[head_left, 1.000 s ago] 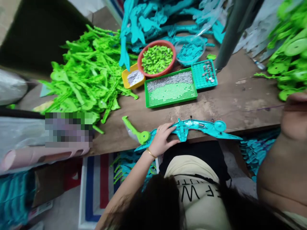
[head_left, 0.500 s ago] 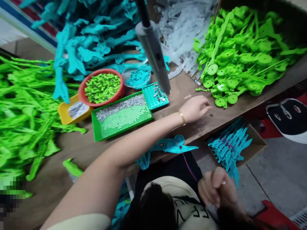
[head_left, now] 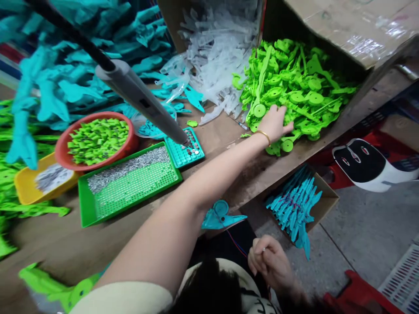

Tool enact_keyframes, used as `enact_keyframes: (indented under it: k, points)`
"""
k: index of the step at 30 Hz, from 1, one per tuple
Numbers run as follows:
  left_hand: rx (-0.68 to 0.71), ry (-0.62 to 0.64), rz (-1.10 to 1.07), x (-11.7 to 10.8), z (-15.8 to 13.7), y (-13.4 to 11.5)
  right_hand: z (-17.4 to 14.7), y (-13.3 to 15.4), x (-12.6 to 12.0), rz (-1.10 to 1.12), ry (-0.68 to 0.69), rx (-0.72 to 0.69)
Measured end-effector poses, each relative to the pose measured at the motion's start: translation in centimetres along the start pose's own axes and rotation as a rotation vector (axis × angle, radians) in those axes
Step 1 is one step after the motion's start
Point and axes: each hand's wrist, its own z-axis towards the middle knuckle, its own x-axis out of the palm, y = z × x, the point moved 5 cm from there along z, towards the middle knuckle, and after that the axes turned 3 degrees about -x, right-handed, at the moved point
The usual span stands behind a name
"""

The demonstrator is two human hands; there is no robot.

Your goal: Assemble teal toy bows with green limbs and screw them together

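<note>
My left hand (head_left: 273, 124) reaches across to the near edge of a heap of bright green plastic parts (head_left: 301, 93) with round discs. Its thumb and fingers are apart against the heap, and the fingertips are partly hidden among the parts. My right hand (head_left: 270, 264) is closed in a pinch close to my body, with a tiny pale spot at its fingertips that I cannot make out. A teal plastic part (head_left: 224, 216) with a round disc lies at the table edge, partly behind my left forearm. Thin red and blue wires (head_left: 236, 243) run from it toward my right hand.
A grey electric screwdriver (head_left: 144, 102) hangs over a teal tray (head_left: 200, 153). Beside it are a green tray of screws (head_left: 131, 207), a red bowl (head_left: 62, 152) and a yellow scoop (head_left: 24, 189). Below the table edge, a cardboard box (head_left: 322, 209) holds several teal parts.
My left hand has moved from above the bare tabletop to the green heap, and its fingers have spread. The view has shifted to the right. My right hand stays pinched near my body.
</note>
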Motion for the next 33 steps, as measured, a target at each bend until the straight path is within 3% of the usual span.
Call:
enact_keyframes:
  k: [2, 4, 7, 9, 13, 16, 19, 22, 26, 30, 33]
  points:
    - [-0.039, -0.107, -0.156, -2.7, 1.4, 0.8, 0.0, -0.2, -0.3, -0.023, -0.032, 0.01]
    - [-0.162, -0.163, -0.322, -5.6, 2.5, 1.9, 0.0, -0.5, -0.7, -0.048, -0.085, 0.044]
    - [-0.531, -0.115, -0.565, -9.1, 1.9, 3.9, 0.3, -0.9, -1.5, -0.074, -0.143, 0.08]
    - [-0.615, -0.037, -0.728, -10.9, -0.3, 4.1, 1.0, -1.0, -2.1, -0.147, -0.179, 0.061]
    - [-0.405, 0.032, -0.757, -13.5, -8.7, 3.8, 2.6, -0.4, -4.2, -0.338, -0.385, -0.02]
    - [-0.201, 0.059, -0.517, -14.1, -16.7, 4.2, 3.5, 0.0, -4.9, -0.406, -0.494, -0.085]
    - [-0.025, 0.243, -0.196, -12.5, -23.6, 5.3, 4.0, -0.2, -4.6, -0.477, -0.488, -0.11]
    - [0.02, 0.391, -0.005, -10.2, -28.3, 7.0, 4.1, -1.3, -3.7, -0.491, -0.423, -0.053]
    - [0.043, 0.394, -0.046, -8.9, -30.8, 8.0, 3.9, -2.2, -3.1, -0.49, -0.444, -0.06]
    - [0.113, 0.414, -0.138, -8.8, -31.2, 7.5, 3.8, -2.1, -2.9, -0.5, -0.489, -0.095]
    - [0.079, 0.371, -0.141, -9.0, -30.8, 7.8, 3.8, -1.8, -2.8, -0.51, -0.496, -0.106]
